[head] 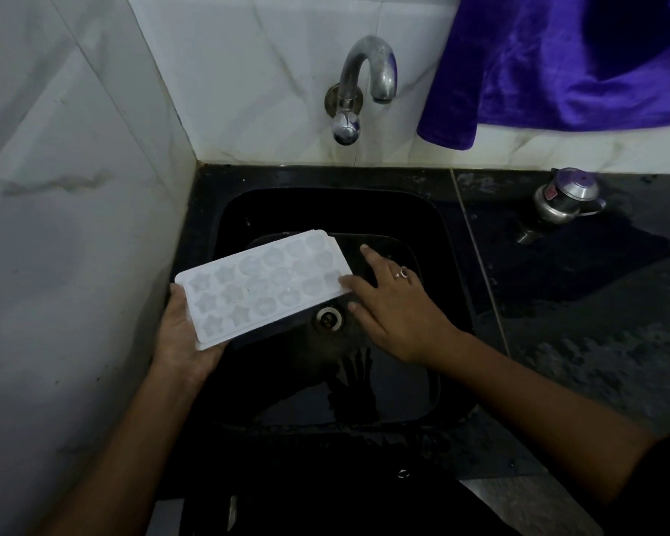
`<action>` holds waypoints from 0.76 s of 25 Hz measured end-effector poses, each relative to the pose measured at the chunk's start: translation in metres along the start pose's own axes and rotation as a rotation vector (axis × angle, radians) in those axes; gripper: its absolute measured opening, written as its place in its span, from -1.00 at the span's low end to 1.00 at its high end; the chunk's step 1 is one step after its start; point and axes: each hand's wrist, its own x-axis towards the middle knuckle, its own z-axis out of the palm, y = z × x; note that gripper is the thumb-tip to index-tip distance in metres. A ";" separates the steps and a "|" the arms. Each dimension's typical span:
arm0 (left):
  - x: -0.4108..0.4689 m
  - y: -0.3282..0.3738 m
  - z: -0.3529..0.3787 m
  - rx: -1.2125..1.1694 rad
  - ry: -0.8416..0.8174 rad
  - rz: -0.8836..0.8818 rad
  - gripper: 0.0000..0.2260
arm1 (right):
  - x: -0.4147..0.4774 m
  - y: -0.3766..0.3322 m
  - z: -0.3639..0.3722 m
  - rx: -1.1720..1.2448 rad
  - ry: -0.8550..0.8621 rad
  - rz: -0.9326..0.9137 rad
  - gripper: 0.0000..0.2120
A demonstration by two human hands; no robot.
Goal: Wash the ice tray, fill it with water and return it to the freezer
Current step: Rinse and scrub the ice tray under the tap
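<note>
Over the sink (244, 210), left hand (182, 342) grips the ice tray (264, 284) — right hand (395, 315) touches its corner, fingers (358, 286) straight.

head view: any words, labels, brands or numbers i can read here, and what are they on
No text in this view can be read.
Red sticker on the metal vessel on the counter: too small and blurred to read.
Ice tray: no words or numbers visible, only moulded shapes.
Tap: no marking visible.
</note>
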 end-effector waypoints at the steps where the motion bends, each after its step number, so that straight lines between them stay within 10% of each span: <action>1: -0.001 -0.004 0.002 0.002 0.003 -0.019 -0.44 | 0.004 -0.001 -0.001 0.008 0.005 0.013 -0.54; 19: -0.003 -0.010 0.014 -0.007 -0.064 -0.025 -0.41 | 0.015 -0.004 -0.008 -0.007 0.073 0.016 -0.60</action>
